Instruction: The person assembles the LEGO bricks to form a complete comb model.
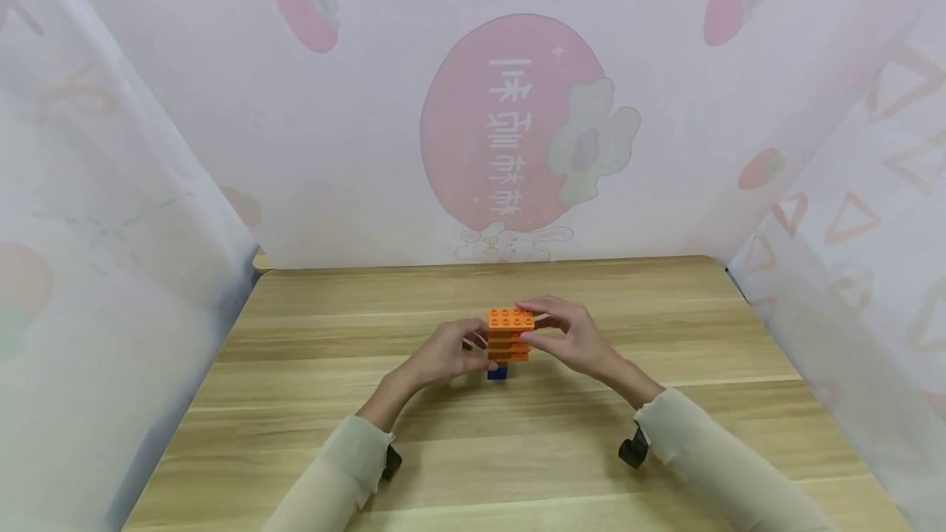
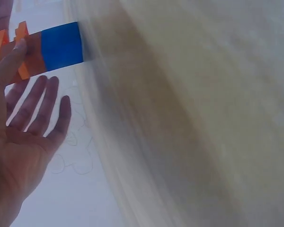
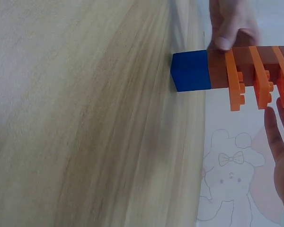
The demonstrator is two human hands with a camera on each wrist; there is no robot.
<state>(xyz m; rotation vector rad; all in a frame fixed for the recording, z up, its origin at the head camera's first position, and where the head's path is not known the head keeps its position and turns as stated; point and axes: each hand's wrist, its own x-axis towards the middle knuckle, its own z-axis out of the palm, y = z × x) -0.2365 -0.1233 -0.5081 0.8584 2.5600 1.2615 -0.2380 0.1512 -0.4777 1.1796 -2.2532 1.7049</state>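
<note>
A tower of toy building bricks stands upright on the wooden table. Its base is a blue brick, and above that brown bricks alternate with wider orange bricks that jut out to the right. My left hand pinches the tower's left side low down; its thumb lies along a brown brick in the left wrist view, the other fingers spread. At the top, my right hand holds the right end of the uppermost orange brick between thumb and fingers. That grip is mostly out of the right wrist view.
The wooden table reaches back to a pale printed curtain, which also hangs along both sides. Black wrist straps show below the light sleeves.
</note>
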